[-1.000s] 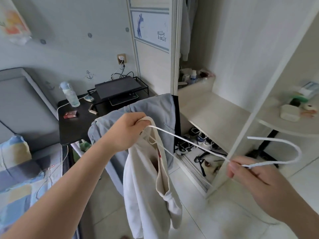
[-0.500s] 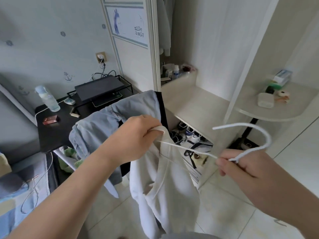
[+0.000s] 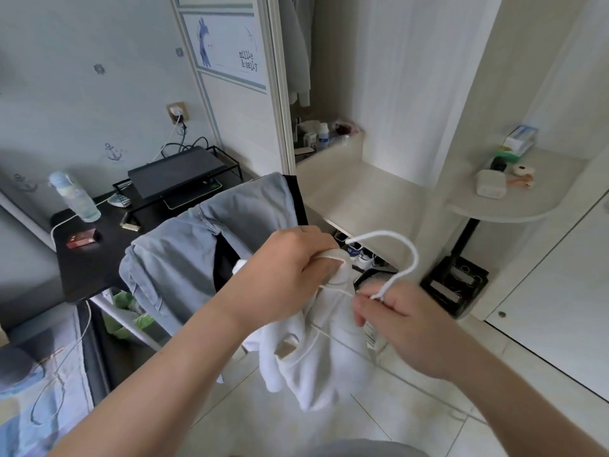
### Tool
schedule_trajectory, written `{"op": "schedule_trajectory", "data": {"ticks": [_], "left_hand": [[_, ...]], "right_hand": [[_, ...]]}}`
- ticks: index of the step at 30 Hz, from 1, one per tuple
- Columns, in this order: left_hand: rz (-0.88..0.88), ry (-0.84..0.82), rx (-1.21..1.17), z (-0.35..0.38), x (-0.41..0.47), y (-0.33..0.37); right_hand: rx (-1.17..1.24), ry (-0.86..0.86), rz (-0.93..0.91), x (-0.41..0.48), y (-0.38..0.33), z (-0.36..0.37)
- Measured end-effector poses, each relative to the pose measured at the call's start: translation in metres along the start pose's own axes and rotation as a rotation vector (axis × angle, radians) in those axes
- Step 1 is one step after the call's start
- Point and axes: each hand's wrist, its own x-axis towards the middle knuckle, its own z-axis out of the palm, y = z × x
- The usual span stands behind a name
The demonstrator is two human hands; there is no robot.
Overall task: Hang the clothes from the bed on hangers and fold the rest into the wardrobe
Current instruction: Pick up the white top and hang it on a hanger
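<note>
A: Top [image 3: 316, 367], where?
B: Mid-air before the wardrobe [image 3: 395, 94], its upper edge bunched in the tight grip of the left hand [image 3: 283, 278]
A: Right hand [image 3: 405, 328]?
B: Fingers curled, pinching the hanger [image 3: 414, 255] just under its hook; one arm runs into the top

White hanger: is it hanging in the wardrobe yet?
No, the right hand pinches the white hanger at its neck, its hook free in the air.

soft, fairly bright daylight, strongest on wardrobe panels [image 3: 395, 77], dimmer toward wall [image 3: 82, 94] at left, weak shadows, heavy wide-angle bending at edges, mild softness overall.
</note>
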Motion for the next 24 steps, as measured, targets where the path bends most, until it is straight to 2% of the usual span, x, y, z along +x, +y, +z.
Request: {"op": "schedule_trajectory", "data": {"ticks": [3,6,12,15,18,24], "left_hand": [[-0.034,-0.066,0.012,0.008,0.000,-0.002],[-0.051,-0.105,0.057,0.016,0.000,-0.005],[0.001,-0.224,0.406,0.002,-0.011,-0.016],[0.083,-0.104,0.536,-0.022,-0.019,-0.032],[0.118,0.025,0.482,-0.034,-0.026,-0.043],[0.054,0.008,0.273,-0.030,-0.027,-0.026]], "right_hand": [[0.212,-0.002,0.011,0.006,0.021,0.022],[0.312,0.028,-0.035,0.011,0.034,0.025],[0.622,0.022,-0.011,0.013,0.052,0.007],[0.648,-0.013,-0.035,0.015,0.057,-0.012],[0.591,-0.042,-0.070,0.021,0.059,-0.033],[0.474,-0.112,-0.111,0.033,0.058,-0.045]]}}
